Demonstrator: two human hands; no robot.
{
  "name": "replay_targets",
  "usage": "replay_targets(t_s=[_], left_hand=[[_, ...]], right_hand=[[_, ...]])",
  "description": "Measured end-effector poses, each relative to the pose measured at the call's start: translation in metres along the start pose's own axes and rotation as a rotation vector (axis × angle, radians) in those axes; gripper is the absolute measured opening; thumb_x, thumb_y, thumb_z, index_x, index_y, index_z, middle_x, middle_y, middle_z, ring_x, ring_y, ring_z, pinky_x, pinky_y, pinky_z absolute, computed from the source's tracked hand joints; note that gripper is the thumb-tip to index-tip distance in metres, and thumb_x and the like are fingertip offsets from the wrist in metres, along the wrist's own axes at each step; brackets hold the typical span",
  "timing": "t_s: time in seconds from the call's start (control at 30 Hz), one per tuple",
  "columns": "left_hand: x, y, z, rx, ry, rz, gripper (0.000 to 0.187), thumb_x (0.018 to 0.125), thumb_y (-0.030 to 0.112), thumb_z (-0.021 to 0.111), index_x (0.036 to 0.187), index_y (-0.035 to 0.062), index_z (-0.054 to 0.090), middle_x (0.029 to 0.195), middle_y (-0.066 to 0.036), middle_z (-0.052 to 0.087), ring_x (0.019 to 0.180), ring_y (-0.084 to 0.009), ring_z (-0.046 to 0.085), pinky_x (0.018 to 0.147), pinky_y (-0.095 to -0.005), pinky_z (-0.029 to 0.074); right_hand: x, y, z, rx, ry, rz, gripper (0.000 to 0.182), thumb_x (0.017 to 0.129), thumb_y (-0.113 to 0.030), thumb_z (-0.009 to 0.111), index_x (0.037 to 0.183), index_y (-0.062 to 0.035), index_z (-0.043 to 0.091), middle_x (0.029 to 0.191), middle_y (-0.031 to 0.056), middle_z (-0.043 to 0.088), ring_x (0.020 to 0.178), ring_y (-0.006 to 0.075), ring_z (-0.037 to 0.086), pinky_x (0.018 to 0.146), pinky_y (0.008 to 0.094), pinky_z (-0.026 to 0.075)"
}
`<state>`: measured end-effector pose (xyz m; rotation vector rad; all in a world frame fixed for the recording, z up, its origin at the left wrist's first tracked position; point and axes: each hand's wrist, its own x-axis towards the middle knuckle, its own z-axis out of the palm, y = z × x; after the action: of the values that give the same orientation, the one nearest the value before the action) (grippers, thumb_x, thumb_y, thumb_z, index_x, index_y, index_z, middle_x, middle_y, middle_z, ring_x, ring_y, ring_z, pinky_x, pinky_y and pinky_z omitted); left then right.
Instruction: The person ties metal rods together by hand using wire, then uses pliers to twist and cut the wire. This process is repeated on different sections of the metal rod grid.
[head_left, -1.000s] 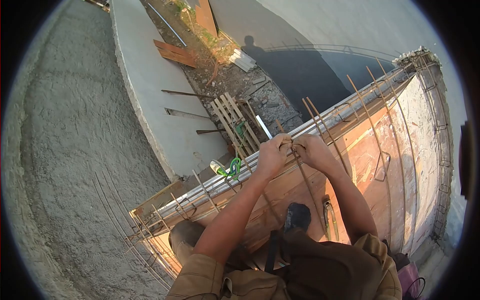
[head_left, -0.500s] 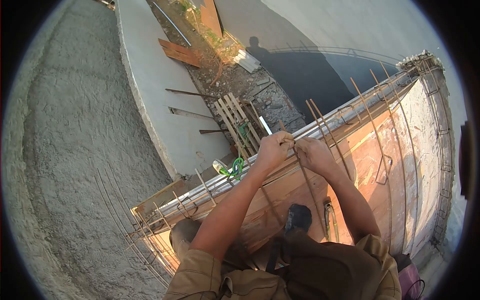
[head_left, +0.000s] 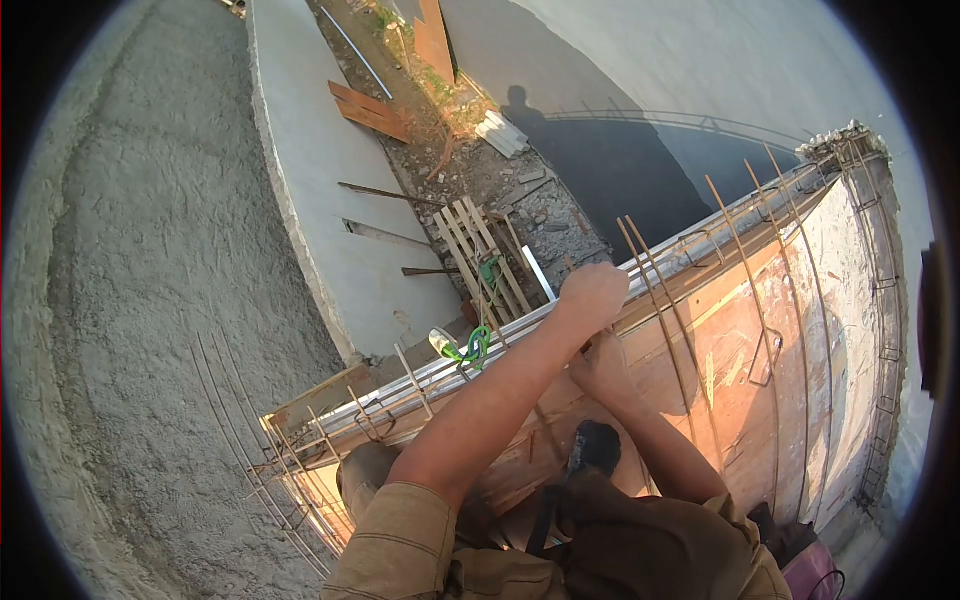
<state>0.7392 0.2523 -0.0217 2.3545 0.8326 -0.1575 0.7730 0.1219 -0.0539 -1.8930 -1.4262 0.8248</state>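
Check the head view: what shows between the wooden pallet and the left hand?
A narrow white strip shows between the wooden pallet and the left hand in the head view; its depth is unclear.

Left hand (head_left: pixel 595 297) is sitting 12 o'clock from right hand (head_left: pixel 603 369), green rope (head_left: pixel 476 346) showing at their 9, rods (head_left: pixel 738 257) poking out at 2.

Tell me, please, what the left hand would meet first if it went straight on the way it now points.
Probably the nearer of two closely spaced thin rods, just right of the left hand in the picture; depth is unclear, so it might pass clear of it.
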Motion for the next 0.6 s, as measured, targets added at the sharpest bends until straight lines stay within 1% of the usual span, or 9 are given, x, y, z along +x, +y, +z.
replay_targets(t_s=[0.07, 0.1, 0.17, 0.23, 0.3, 0.37, 0.43, 0.5, 0.6], left_hand=[[-0.009, -0.015, -0.004, -0.243, 0.025, 0.022, 0.027, 0.081, 0.001, 0.056, 0.105, -0.0024, 0.07, 0.093, -0.022, 0.071, 0.087, -0.0364, 0.07, 0.08, -0.0422, 0.056], [-0.017, -0.024, -0.005, -0.368, 0.037, 0.029, 0.03, 0.083, 0.0, 0.056, 0.109, -0.0026, 0.069, 0.097, -0.023, 0.071, 0.089, -0.0371, 0.07, 0.08, -0.0418, 0.056], [-0.038, -0.04, 0.005, -0.676, 0.307, -0.098, 0.032, 0.091, 0.002, 0.055, 0.122, -0.0024, 0.062, 0.107, -0.022, 0.07, 0.097, -0.0314, 0.07, 0.086, -0.037, 0.054], [-0.074, -0.048, -0.002, -0.752, 0.507, -0.272, 0.03, 0.096, 0.007, 0.057, 0.123, -0.0023, 0.061, 0.112, -0.016, 0.07, 0.102, -0.0208, 0.067, 0.09, -0.032, 0.052], [-0.124, -0.055, -0.011, -0.859, 0.613, -0.437, 0.028, 0.096, 0.009, 0.059, 0.122, -0.0018, 0.062, 0.11, -0.011, 0.071, 0.1, -0.0149, 0.065, 0.088, -0.0291, 0.051], [-0.181, -0.072, 0.0, -0.808, 0.702, -0.506, 0.025, 0.097, 0.01, 0.06, 0.118, -0.0017, 0.064, 0.107, -0.009, 0.071, 0.098, -0.0126, 0.065, 0.088, -0.0275, 0.051], [-0.239, -0.088, -0.002, -0.595, 0.653, -0.622, 0.024, 0.095, 0.011, 0.063, 0.116, -0.0009, 0.066, 0.104, -0.011, 0.072, 0.094, -0.0147, 0.066, 0.087, -0.0282, 0.051], [-0.293, -0.112, 0.005, -0.355, 0.599, -0.759, 0.025, 0.092, 0.015, 0.065, 0.112, 0.001, 0.068, 0.107, -0.019, 0.07, 0.1, -0.0309, 0.068, 0.09, -0.0389, 0.052], [-0.357, -0.142, 0.015, -0.223, 0.524, -0.948, 0.028, 0.09, 0.019, 0.066, 0.111, 0.0013, 0.069, 0.11, -0.022, 0.068, 0.106, -0.0389, 0.064, 0.094, -0.0447, 0.049]], right_hand=[[0.004, -0.014, -0.031, -0.232, 0.057, -0.116, 0.02, 0.078, 0.001, 0.062, 0.098, 0.0054, 0.061, 0.098, 0.0197, 0.059, 0.098, 0.0401, 0.058, 0.079, 0.0477, 0.048], [0.01, -0.019, -0.04, -0.341, 0.07, -0.263, 0.02, 0.077, -0.001, 0.062, 0.096, 0.0043, 0.062, 0.097, 0.0176, 0.059, 0.099, 0.0381, 0.058, 0.08, 0.0464, 0.048], [0.028, -0.023, -0.055, -0.564, 0.103, -0.548, 0.019, 0.074, -0.003, 0.062, 0.092, 0.0021, 0.065, 0.096, 0.0134, 0.059, 0.101, 0.0341, 0.058, 0.083, 0.0437, 0.048], [0.041, -0.002, -0.053, -0.584, -0.079, -0.613, 0.014, 0.073, -0.007, 0.062, 0.085, -0.0005, 0.066, 0.093, 0.0122, 0.06, 0.098, 0.0313, 0.059, 0.084, 0.0421, 0.048], [0.047, 0.008, -0.053, -0.611, -0.242, -0.611, 0.012, 0.074, -0.009, 0.061, 0.082, -0.0019, 0.066, 0.094, 0.0118, 0.06, 0.097, 0.0296, 0.059, 0.086, 0.0415, 0.048], [0.052, 0.006, -0.056, -0.654, -0.372, -0.556, 0.012, 0.077, -0.011, 0.059, 0.082, -0.0021, 0.065, 0.096, 0.012, 0.061, 0.099, 0.0288, 0.06, 0.087, 0.0417, 0.048], [0.056, 0.015, -0.048, -0.65, -0.314, -0.592, 0.008, 0.075, -0.011, 0.061, 0.076, -0.0036, 0.064, 0.09, 0.0118, 0.06, 0.094, 0.0282, 0.06, 0.084, 0.0416, 0.048], [0.056, 0.019, -0.045, -0.671, -0.278, -0.631, 0.007, 0.074, -0.011, 0.061, 0.073, -0.0047, 0.063, 0.085, 0.0113, 0.06, 0.092, 0.0277, 0.059, 0.082, 0.0413, 0.048], [0.056, 0.015, -0.051, -0.72, -0.24, -0.722, 0.006, 0.075, -0.011, 0.061, 0.073, -0.0057, 0.064, 0.082, 0.0102, 0.059, 0.092, 0.0269, 0.059, 0.082, 0.0403, 0.047]])
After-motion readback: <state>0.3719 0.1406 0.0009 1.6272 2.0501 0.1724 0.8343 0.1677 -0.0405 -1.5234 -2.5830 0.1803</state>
